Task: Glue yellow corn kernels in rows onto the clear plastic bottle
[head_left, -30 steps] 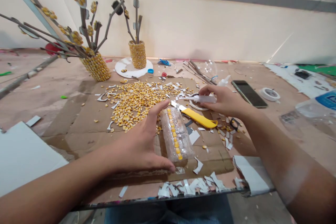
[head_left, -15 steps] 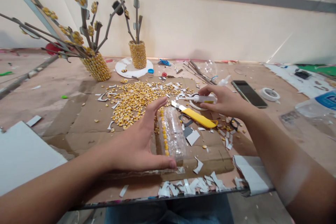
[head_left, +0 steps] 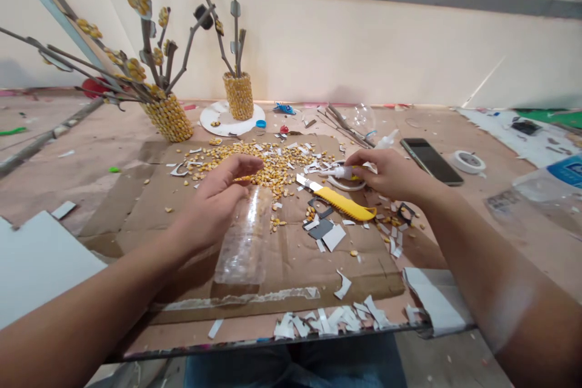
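A clear plastic cylinder (head_left: 245, 239), like a cut bottle section, lies on a sheet of cardboard (head_left: 291, 267). My left hand (head_left: 220, 194) is at its far end, fingers stretched out and thumb apart; whether it touches the plastic I cannot tell. No row of kernels shows on the cylinder's visible side. Beyond my left hand spreads a pile of yellow corn kernels (head_left: 277, 173). My right hand (head_left: 386, 173) grips a small white glue bottle (head_left: 339, 173) by its body, nozzle pointing left, over a white ring (head_left: 348, 185). A yellow utility knife (head_left: 345, 203) with its blade out lies just below.
Two kernel-covered pots (head_left: 167, 118) (head_left: 239, 97) with branches stand at the back, one on a white disc (head_left: 213, 110). On the right are a phone (head_left: 430, 160), a tape roll (head_left: 468, 162) and a plastic bottle (head_left: 552, 179). Paper scraps (head_left: 336, 321) line the front edge.
The cylinder has shifted left, and its row of kernels has gone out of sight. My left hand has moved left and away from me. My right hand stays nearly in place with the glue bottle.
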Motion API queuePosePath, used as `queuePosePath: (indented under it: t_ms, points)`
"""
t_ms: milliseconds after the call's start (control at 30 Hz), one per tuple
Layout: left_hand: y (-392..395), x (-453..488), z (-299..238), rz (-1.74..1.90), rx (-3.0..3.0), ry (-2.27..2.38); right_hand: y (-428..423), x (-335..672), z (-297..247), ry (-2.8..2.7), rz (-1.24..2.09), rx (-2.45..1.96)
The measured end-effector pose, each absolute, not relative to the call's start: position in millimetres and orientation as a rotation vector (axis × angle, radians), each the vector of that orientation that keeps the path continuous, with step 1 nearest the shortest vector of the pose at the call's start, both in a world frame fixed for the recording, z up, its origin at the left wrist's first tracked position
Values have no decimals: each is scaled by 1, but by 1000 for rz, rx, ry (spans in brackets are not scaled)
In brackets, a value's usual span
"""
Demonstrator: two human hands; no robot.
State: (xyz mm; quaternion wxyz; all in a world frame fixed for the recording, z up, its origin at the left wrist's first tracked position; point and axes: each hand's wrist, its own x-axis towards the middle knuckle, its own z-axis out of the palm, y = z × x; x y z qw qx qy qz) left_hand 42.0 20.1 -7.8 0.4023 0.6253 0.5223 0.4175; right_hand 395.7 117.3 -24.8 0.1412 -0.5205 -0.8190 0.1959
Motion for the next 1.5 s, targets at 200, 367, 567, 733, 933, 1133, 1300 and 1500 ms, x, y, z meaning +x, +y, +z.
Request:
queuePosePath:
  t_ms: [200, 367, 567, 733, 933, 1133, 1300, 1500]
  points:
    - [38, 19, 16, 965, 1617, 1478, 122, 395, -27, -2414, 401, -1387]
    - [57, -15, 20, 623, 1772, 1293, 116, 393, -23, -2352, 253, -1275]
    - [64, -20, 13, 536, 1705, 1232, 94, 376, -6, -2256, 109, -1168]
    - [60, -7, 13, 580, 1616, 1168, 70, 351, 4, -2241, 157, -954]
    - [53, 7, 15, 567, 1654, 1169, 26, 314, 1, -2385, 365, -531]
    - [43, 35, 20, 588, 1572, 1270, -1, 289, -7, -2341, 721, -705]
    - [43, 50, 17, 548, 1482, 1339, -4, 284, -11, -2360, 829, -730]
    - [44, 43, 12, 682, 1427, 1299, 9, 298, -14, -2475, 736, -735]
